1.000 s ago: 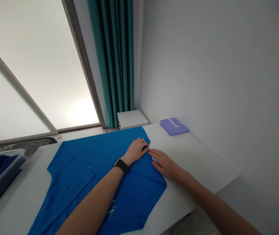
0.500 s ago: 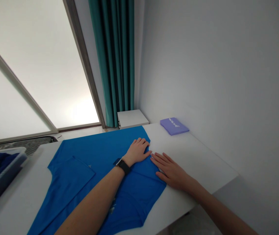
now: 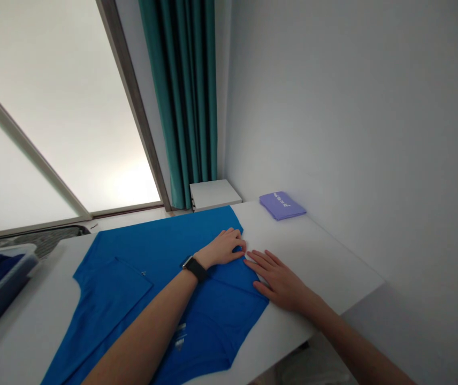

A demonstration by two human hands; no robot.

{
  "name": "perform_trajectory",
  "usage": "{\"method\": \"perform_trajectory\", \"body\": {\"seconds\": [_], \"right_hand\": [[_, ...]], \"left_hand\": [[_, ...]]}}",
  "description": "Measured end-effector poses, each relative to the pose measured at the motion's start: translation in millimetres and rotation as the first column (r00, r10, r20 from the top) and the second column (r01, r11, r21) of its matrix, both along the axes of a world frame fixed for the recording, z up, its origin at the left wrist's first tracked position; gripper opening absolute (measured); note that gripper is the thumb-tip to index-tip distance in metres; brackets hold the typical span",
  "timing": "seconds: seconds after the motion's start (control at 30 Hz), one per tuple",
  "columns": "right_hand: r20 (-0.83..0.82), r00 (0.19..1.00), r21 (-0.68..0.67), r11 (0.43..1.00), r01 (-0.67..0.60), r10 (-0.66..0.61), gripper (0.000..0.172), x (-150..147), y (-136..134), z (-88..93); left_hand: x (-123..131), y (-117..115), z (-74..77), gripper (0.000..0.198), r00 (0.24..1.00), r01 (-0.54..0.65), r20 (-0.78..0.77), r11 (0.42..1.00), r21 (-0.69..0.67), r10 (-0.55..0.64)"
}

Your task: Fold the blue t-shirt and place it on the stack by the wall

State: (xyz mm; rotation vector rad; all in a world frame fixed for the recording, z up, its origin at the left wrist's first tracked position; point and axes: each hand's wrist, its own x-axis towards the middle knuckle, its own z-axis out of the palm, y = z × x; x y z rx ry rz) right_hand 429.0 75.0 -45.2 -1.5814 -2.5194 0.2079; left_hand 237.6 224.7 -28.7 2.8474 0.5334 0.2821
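A bright blue shirt point(image 3: 160, 240) lies flat and partly folded on a white table point(image 3: 317, 251), with a chest pocket point(image 3: 111, 297) showing at its left. My left hand point(image 3: 223, 248) rests on the shirt near its right fold, fingers curled toward the edge, with a black wristwatch point(image 3: 194, 269) on that wrist. Just to the right, my right hand point(image 3: 277, 283) lies on the table with its fingers spread. Its fingertips touch the shirt's folded edge. My left forearm hides part of the shirt.
A folded lilac cloth point(image 3: 282, 206) lies at the table's far corner against a white wall. A plastic bin point(image 3: 0, 289) holding dark blue clothes stands at the left. Beyond the table are a white cabinet point(image 3: 215, 193) and a teal curtain point(image 3: 178, 96).
My right hand has slid away from my left hand, down along the shirt's edge, and its fingers have spread. My left hand stays nearly still. The view has shifted slightly.
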Motion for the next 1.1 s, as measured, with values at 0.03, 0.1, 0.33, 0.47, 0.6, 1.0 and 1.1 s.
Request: {"method": "perform_trajectory", "body": {"seconds": [0.03,0.1,0.33,0.47,0.6,1.0,1.1], "right_hand": [[0.005,1.000,-0.002,1.000,-0.002,0.002,0.055,0,0,0.4],[0.010,1.000,0.001,1.000,-0.003,0.003,0.054,0,0,0.8],[-0.006,1.000,0.010,1.000,-0.003,0.003,0.054,1,-1,-0.1],[-0.013,1.000,0.016,1.000,-0.001,0.001,0.054,0,-1,1.0],[-0.006,1.000,0.006,1.000,0.012,-0.012,0.053,-1,-1,2.4],[-0.024,1.000,-0.015,1.000,0.011,-0.011,0.053,-1,0,3.2],[-0.024,1.000,-0.019,1.000,0.009,-0.009,0.054,-1,0,3.0]], "left_hand": [[-1,1,0.7,0.016,1.000,0.004,-0.004,1.000,0.005,-0.004],[-2,3,2.4,0.015,1.000,0.012,-0.015,1.000,0.022,-0.012],[0,0,5.3,0.019,0.999,0.000,-0.049,0.982,0.187,0.010],[0,1,9.9,0.018,0.997,-0.056,-0.044,0.976,0.208,0.067],[-10,6,18.2,0.017,0.986,-0.165,0.005,0.979,0.117,0.166],[-87,-17,50.3,0.011,0.966,-0.018,-0.256,1.000,0.020,0.023],[-100,-26,49.1,0.012,0.959,0.013,-0.284,0.998,0.057,0.003]]}}
